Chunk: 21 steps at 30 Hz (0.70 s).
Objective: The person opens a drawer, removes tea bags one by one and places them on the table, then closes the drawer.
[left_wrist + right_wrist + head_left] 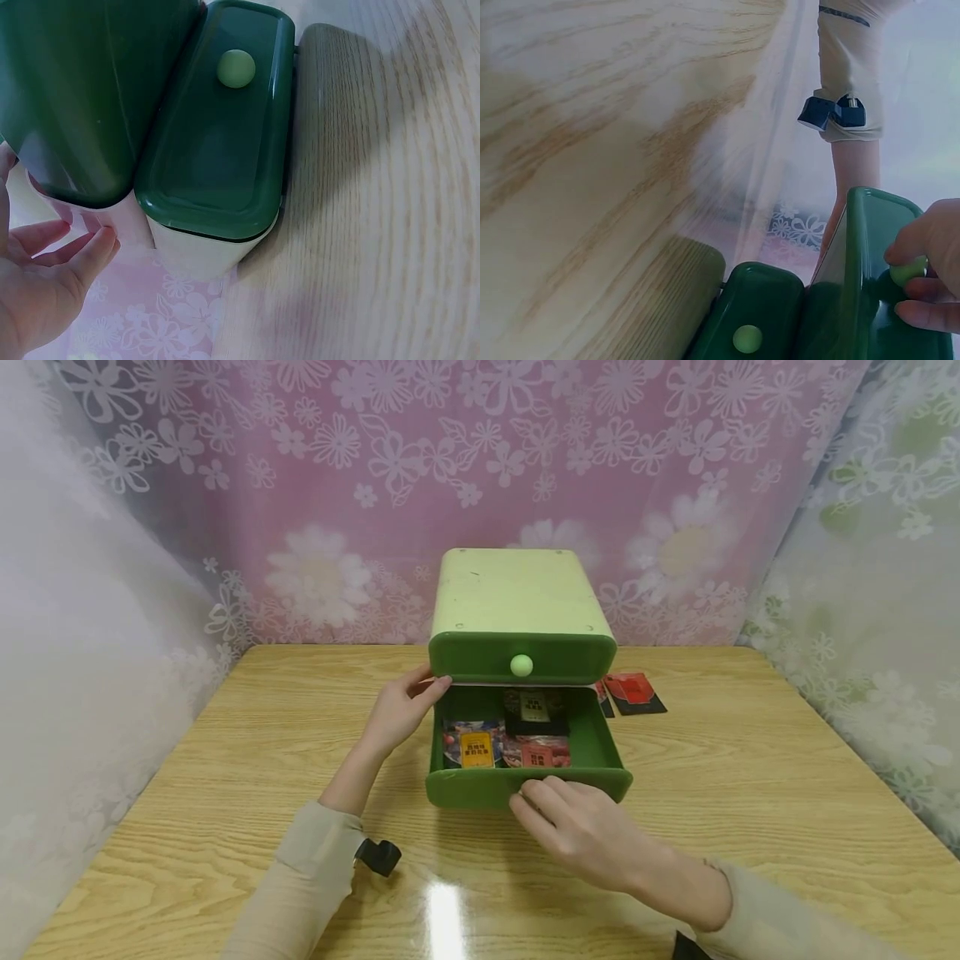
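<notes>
apparently a sliding step: the lower drawer [463,790] juts toward the near edge of the table [750,777], right hand [576,823] pinching its knob [910,271], left hand [397,714] loosely against the cabinet [517,589]; next likely needs a straight slide.

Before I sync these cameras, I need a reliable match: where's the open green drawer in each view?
Head: open drawer, just below centre, under the closed top drawer.
Left wrist: open drawer, upper left.
Right wrist: open drawer, lower right, right hand pinching its knob.
Shared landmark: wooden table, in all three.
</notes>
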Each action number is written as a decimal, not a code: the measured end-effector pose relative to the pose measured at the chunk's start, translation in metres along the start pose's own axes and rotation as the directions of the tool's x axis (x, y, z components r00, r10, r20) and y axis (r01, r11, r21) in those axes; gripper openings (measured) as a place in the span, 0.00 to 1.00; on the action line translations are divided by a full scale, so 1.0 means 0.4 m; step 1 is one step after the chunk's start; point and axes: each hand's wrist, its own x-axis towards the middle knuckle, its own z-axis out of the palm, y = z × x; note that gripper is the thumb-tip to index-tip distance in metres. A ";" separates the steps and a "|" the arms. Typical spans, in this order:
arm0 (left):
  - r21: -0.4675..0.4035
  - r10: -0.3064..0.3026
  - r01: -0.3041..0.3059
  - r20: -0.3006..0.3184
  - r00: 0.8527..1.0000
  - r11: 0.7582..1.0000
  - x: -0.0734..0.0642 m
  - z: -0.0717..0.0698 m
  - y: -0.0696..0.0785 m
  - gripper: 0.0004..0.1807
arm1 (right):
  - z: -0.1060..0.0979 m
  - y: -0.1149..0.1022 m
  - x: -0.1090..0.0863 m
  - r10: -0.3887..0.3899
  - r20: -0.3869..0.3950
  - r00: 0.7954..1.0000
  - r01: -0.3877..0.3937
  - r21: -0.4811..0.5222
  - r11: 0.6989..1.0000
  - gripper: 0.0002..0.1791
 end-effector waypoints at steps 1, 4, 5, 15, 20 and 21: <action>-0.001 0.002 -0.002 0.000 1.000 1.000 0.000 0.000 0.000 0.37 | 0.001 0.000 -0.001 -0.002 -0.008 1.000 0.002 -0.004 1.000 0.20; -0.004 0.006 -0.006 -0.001 1.000 1.000 0.001 0.001 0.000 0.36 | 0.001 -0.001 -0.002 -0.008 -0.045 0.999 0.008 -0.003 1.000 0.18; -0.005 0.007 -0.007 -0.002 1.000 1.000 0.002 0.002 -0.001 0.36 | 0.001 -0.002 -0.003 -0.010 -0.049 0.999 0.010 -0.006 1.000 0.18; -0.006 0.013 -0.013 -0.012 1.000 1.000 0.002 0.002 -0.001 0.35 | -0.011 -0.012 -0.010 -0.019 -0.034 0.999 0.019 -0.010 1.000 0.19; -0.008 0.005 -0.005 -0.015 1.000 1.000 0.000 0.003 0.000 0.35 | -0.013 -0.016 -0.008 -0.035 -0.089 0.995 0.033 -0.027 0.999 0.19; -0.010 0.004 -0.004 -0.014 1.000 1.000 0.000 0.003 0.000 0.35 | -0.014 -0.018 -0.009 -0.038 -0.090 0.995 0.035 -0.034 0.999 0.19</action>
